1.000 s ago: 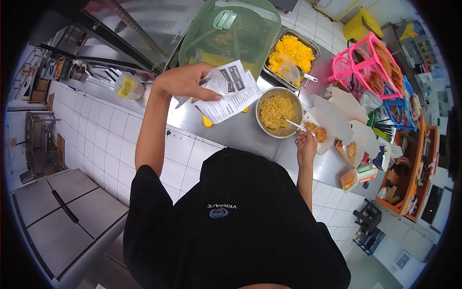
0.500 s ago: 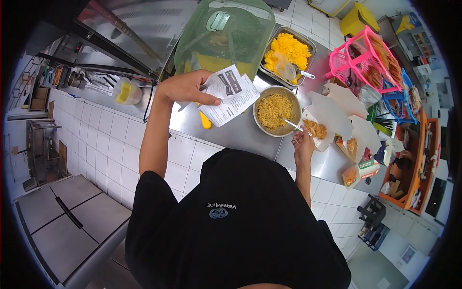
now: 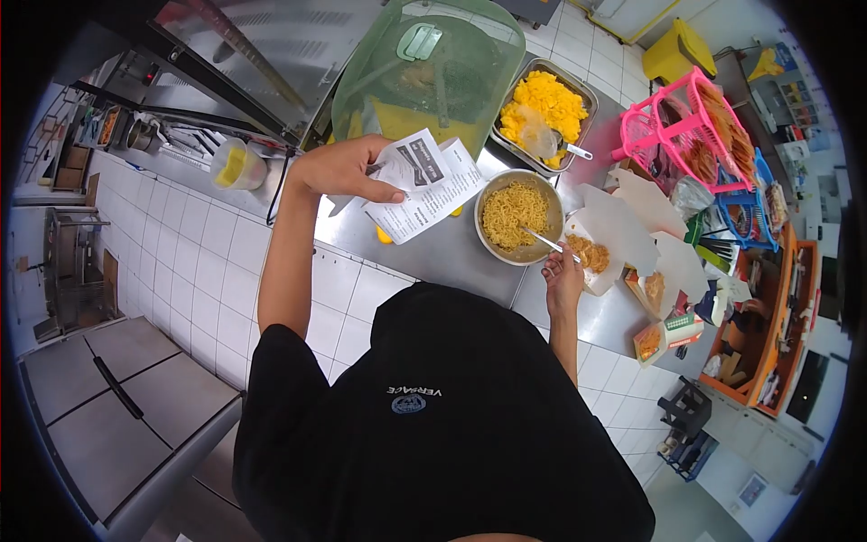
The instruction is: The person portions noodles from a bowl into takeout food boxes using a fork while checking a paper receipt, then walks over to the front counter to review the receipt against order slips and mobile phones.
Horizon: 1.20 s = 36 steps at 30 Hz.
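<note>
My left hand pinches printed paper slips between thumb and fingers, above the steel counter. My right hand grips the handle of a metal utensil; its head is buried in the noodles, so I cannot tell whether it is a fork or a spoon. Yellow noodles lie in a round metal bowl on the counter. Right beside the bowl, an opened white takeaway box holds brownish-orange food. A yellow object shows partly beneath the slips.
Behind the bowl sits a steel tray of yellow food with a scoop. A green translucent tub stands left of it. More open food boxes, a pink basket and a blue basket are at the right.
The whole view has shifted slightly. The slips have tilted a little and cover more of the yellow object. My right hand still grips the utensil in the noodles.
</note>
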Available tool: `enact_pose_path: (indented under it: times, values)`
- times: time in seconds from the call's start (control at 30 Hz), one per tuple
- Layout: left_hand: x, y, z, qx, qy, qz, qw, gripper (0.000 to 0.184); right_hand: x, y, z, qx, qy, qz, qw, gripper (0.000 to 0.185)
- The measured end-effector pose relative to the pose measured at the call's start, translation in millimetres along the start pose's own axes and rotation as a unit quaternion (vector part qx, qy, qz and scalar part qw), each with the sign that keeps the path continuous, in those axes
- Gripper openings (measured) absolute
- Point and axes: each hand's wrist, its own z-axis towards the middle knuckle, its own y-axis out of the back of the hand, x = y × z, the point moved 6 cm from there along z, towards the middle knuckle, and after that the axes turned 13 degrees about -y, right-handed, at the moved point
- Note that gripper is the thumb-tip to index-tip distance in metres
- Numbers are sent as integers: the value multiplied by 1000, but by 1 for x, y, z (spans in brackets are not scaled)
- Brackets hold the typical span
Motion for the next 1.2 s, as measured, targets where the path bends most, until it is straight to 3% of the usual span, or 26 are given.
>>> enact_pose_path:
  times: [0.33, 0.4, 0.53, 0.6, 0.8, 1.2]
  values:
    - [20, 4, 0, 8, -34, -98, 995, 48, -5, -2, 6, 0, 5, -3, 1000, 26]
    - [21, 3, 1, 5, -34, -105, 994, 50, -3, -1, 6, -34, 59, -35, 997, 28]
    - [21, 1, 5, 6, -41, -141, 989, 51, -6, 0, 12, -30, 80, -61, 994, 30]
    - [23, 1, 7, 2, -41, -148, 988, 51, -11, 4, 14, -5, 49, 44, 998, 29]
    - [25, 0, 10, 19, -39, -156, 987, 52, 17, 10, -4, 25, 72, 127, 989, 26]
    - [26, -4, 18, 54, -43, -138, 988, 57, 107, 10, -70, 12, 173, 165, 971, 24]
